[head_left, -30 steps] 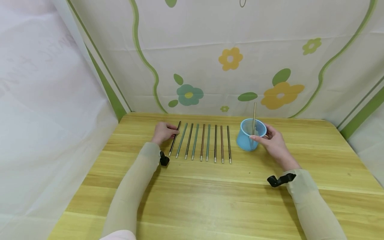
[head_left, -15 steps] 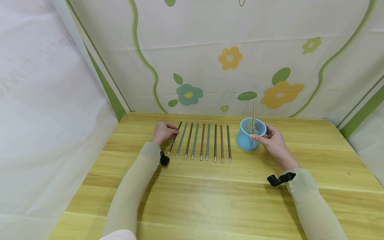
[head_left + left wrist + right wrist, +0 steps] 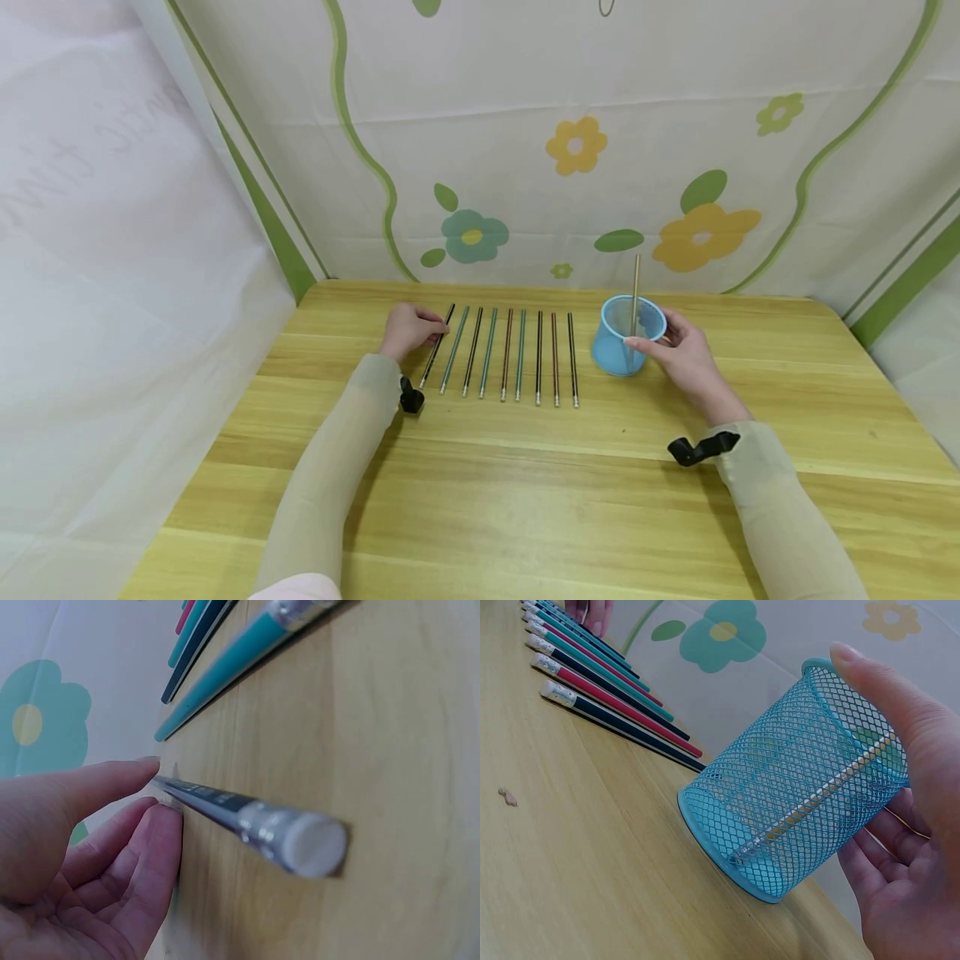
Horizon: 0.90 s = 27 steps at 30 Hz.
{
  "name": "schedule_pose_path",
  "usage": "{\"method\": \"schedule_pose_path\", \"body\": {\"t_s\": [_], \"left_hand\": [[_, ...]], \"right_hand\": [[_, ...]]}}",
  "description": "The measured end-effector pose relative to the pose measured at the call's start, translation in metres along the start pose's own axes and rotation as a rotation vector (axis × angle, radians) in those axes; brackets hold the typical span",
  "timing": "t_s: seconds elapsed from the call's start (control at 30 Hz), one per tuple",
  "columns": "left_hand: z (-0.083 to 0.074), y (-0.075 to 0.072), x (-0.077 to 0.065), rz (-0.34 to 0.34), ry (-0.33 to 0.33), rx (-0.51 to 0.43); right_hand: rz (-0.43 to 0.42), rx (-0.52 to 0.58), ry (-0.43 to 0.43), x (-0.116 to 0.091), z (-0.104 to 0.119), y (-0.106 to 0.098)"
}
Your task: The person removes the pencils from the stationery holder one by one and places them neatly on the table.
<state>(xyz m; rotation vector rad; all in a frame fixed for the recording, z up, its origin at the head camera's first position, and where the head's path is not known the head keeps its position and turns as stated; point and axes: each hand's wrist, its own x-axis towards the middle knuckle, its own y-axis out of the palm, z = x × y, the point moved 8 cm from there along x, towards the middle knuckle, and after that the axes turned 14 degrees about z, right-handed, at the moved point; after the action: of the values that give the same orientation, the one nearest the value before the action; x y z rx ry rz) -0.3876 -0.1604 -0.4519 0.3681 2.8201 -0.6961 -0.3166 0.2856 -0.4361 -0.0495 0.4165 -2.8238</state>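
Observation:
At the left end of a row of pencils (image 3: 510, 358), my left hand (image 3: 411, 329) pinches a black pencil (image 3: 430, 367) near its far end between thumb and fingers. Its white eraser points toward the camera in the left wrist view, close over the tabletop. My right hand (image 3: 688, 357) grips a light-blue mesh pencil cup (image 3: 611, 354) by its right side, thumb at the rim and fingers behind. The cup stands upright on the table. Inside it leans one gold-coloured pencil (image 3: 637, 279), eraser end down, seen through the mesh in the right wrist view.
The wooden table (image 3: 480, 500) backs onto a white curtain (image 3: 480, 100) printed with flowers. Teal, black and red pencils lie side by side between my hands, erasers toward me. Another white curtain (image 3: 135, 333) hangs along the left side.
The eraser end of the leftmost black pencil has shifted slightly to the left in my left hand. My right hand and the cup have stayed in place.

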Motion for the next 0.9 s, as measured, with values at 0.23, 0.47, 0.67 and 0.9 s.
{"method": "schedule_pose_path", "body": {"t_s": [0.23,0.47,0.67,0.9], "left_hand": [[0.000,-0.002,-0.004,0.007,-0.007,-0.013],[-0.013,0.000,-0.006,0.011,0.026,0.000],[-0.042,0.015,-0.009,0.052,0.106,-0.002],[-0.078,0.042,-0.007,0.084,0.197,-0.040]], "right_hand": [[-0.002,-0.002,0.000,0.000,-0.001,0.000],[-0.003,-0.002,0.002,0.000,-0.001,0.000],[-0.002,-0.001,0.000,0.000,0.000,0.000],[-0.001,0.005,-0.006,0.000,-0.001,0.000]]}}
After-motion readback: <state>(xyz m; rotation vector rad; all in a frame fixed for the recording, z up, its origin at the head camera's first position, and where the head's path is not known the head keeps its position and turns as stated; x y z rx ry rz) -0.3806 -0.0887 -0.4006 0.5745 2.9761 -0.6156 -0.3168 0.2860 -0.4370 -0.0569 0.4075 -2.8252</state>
